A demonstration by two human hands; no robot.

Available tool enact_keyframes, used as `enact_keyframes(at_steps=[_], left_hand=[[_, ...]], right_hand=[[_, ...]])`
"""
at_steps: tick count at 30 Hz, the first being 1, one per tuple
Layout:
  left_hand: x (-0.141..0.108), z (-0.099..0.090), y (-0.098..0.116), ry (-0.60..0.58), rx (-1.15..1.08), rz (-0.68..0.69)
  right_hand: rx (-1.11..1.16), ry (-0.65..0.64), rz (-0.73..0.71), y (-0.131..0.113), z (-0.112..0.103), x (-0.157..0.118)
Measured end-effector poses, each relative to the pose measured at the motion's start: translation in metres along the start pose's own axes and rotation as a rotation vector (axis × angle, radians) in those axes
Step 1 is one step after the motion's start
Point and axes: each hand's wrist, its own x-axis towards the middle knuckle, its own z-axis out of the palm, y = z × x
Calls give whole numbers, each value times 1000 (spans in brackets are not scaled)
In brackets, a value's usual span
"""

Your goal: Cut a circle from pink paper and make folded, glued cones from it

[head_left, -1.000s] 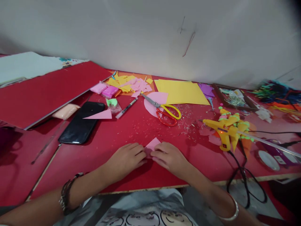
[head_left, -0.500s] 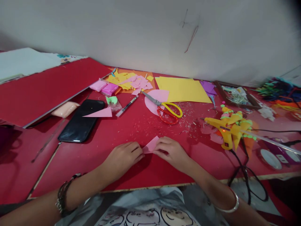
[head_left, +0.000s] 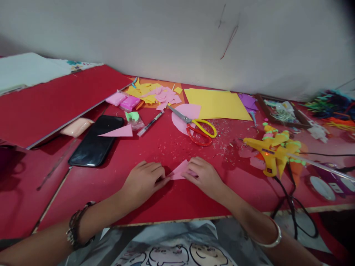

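A small piece of pink paper [head_left: 178, 171] lies between my hands near the front of the red table. My left hand [head_left: 145, 181] pinches its left tip between thumb and fingers. My right hand [head_left: 203, 177] grips the right end, its fingers curled over the edge. Beyond the hands, scissors [head_left: 199, 130] with one yellow and one red handle rest partly on a rounded pink paper piece [head_left: 179, 125]. A narrow pink paper triangle [head_left: 122, 131] lies partly across a black phone [head_left: 97, 142].
A yellow hot glue gun [head_left: 267, 153] with a lit orange light and a black cable is at the right. Yellow sheets [head_left: 219, 104], paper scraps [head_left: 166, 96], a pen [head_left: 150, 123] and clay packets [head_left: 130, 103] sit further back. A red board [head_left: 55, 103] is at left.
My left thumb now stretches further along the paper's left tip, and the left fingers have lifted slightly. My right fingers have curled over the right end. The view has shifted a little.
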Motion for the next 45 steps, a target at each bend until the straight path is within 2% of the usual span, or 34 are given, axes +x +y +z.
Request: enact_keyframes(at_steps=[8,10,14,18,22,24,26,29,32,39,45], left_hand=[[4,-4,0,-96,-46,-58],[7,-5,-5,-119,-83,-27],[14,-7,-19,-159,-103,204],[24,-11,-29,-216,7,467],[29,-13,-31,-237,67,608],[28,-11,-31,-228,88,614],[25,-8,-31,-209,107,579],[21,-2,-33,-170,107,512],[18,-2,-35,-174,83,495],[18,-13,-32,-257,-8,484],[17,-15,-35,-284,-52,512]], right_hand=[[-175,65,-18,-2,4,-3],[-192,58,-2,-3,4,-3],[-207,32,11,-5,5,-2],[-261,8,56,-8,4,-2],[-331,-38,92,-9,3,0],[-356,-22,120,-10,1,-1],[-407,56,133,-13,-1,-6],[-478,176,7,-21,-3,-20],[-449,103,-104,-27,-4,-34],[-332,-123,17,-27,-5,-39],[-283,-171,79,-18,-8,-40]])
